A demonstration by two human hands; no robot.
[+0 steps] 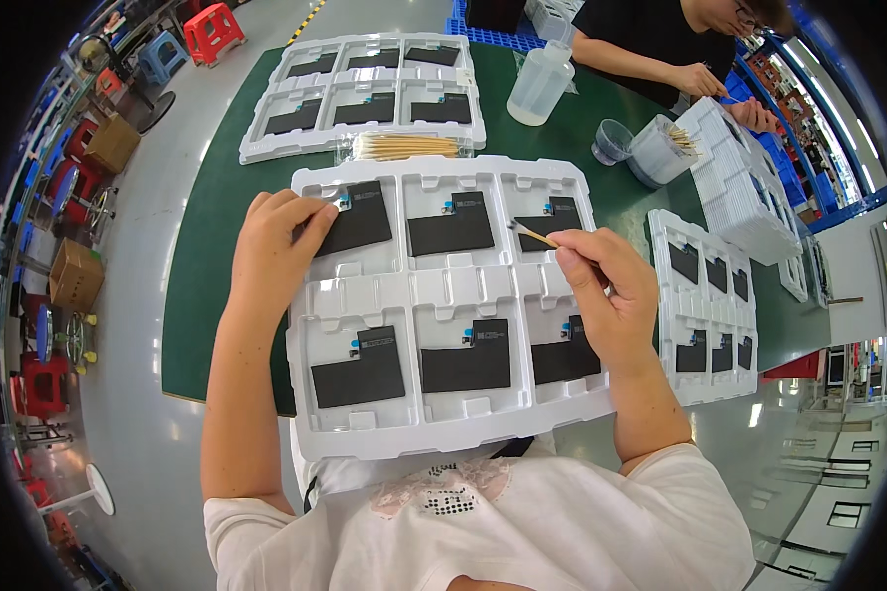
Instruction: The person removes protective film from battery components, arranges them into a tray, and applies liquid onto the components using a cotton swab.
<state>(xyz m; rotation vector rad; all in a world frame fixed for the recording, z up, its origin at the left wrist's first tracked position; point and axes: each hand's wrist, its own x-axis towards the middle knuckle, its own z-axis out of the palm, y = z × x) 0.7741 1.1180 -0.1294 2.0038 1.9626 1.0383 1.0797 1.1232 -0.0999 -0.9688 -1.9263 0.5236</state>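
In front of me lies a white plastic tray [453, 433] with compartments, each holding a flat black L-shaped battery with a small blue-and-white tab. My left hand [276, 231] is closed at the far-left compartment, its thumb and forefinger pinching the tab edge of a slightly tilted battery [365, 222]. A wooden-stick cotton swab [535, 233] is pinched in my right hand [606, 281]. Its tip points left, over the far-right compartment, near another battery [562, 209]. My right fingers partly cover the near-right battery [562, 362].
Beyond the tray lie a bundle of wooden sticks [404, 147] and another battery tray [251, 148]. A clear bottle [541, 84], small cup [613, 141] and tub of swabs [655, 153] stand farther right. Stacked trays [734, 187] and another filled tray [705, 305] are at right. A person [650, 44] works opposite.
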